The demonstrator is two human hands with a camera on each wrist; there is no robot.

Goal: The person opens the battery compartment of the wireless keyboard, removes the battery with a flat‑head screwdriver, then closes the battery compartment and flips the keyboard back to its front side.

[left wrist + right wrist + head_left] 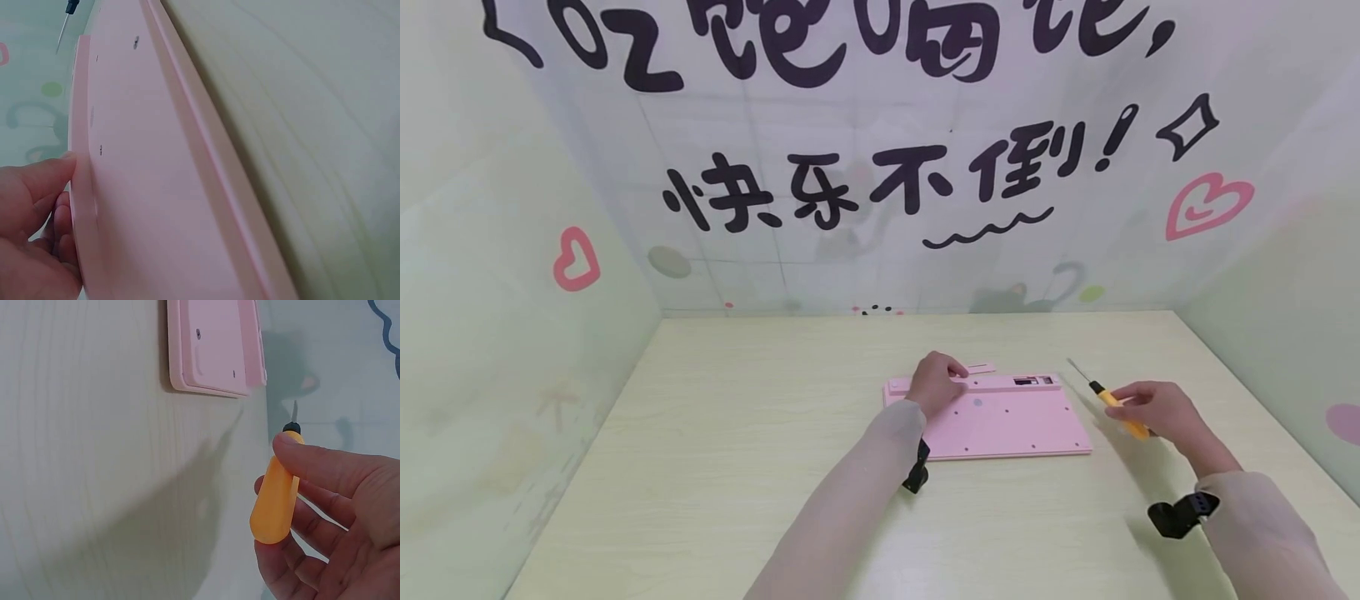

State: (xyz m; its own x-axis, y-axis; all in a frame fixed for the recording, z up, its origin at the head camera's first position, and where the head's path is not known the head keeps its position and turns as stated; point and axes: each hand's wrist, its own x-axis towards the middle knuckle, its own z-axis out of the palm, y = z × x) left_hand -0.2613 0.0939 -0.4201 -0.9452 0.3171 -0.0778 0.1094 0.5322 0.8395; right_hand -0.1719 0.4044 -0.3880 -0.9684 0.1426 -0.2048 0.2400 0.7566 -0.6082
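A pink keyboard (1000,429) lies with its screw-dotted underside up on the table. Along its far edge runs a raised ridge with an uncovered battery compartment (1033,381) at the right end. My left hand (934,385) grips that ridge left of its middle; in the left wrist view the thumb (59,164) lies on the ridge and the fingers curl behind it. To the right of the keyboard, my right hand (1161,410) holds a screwdriver (275,500) by its yellow handle, its thin metal tip pointing up and away, apart from the keyboard.
A small flat pink piece (981,367) shows just behind the ridge. The pale wooden table (715,433) ends at a printed back wall (820,283), with side walls at left and right. Black wrist cameras sit on both sleeves.
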